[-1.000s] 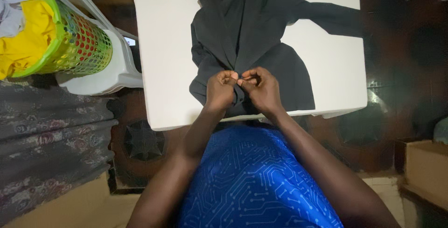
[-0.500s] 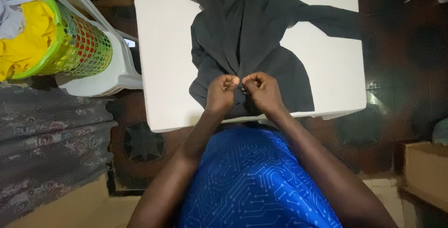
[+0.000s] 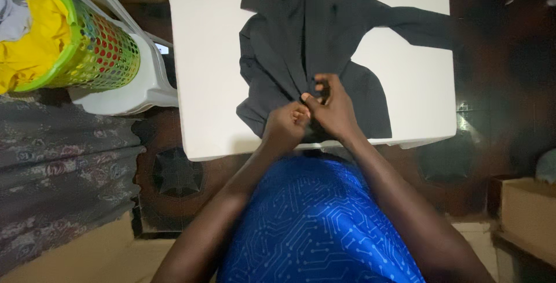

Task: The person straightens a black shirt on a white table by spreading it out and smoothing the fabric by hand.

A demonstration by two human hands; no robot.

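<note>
A black jacket (image 3: 301, 34) lies spread on a white table (image 3: 202, 69), one sleeve stretched out to the right. My left hand (image 3: 285, 127) is closed in a fist, pinching the jacket's front edge near the hem. My right hand (image 3: 331, 109) grips the other front edge just beside it, fingers curled into the cloth. The two hands touch each other over the front opening. What sits between the fingertips is hidden.
A green perforated laundry basket (image 3: 98, 51) with yellow and grey clothes stands on a white plastic stool (image 3: 145, 86) at the left. Patterned grey fabric (image 3: 63, 184) lies lower left. A cardboard box (image 3: 527, 213) is at the lower right, on a dark patterned floor.
My left hand has dropped slightly toward the hem, and my right hand has slid a little up the front edge. The jacket stays where it was.
</note>
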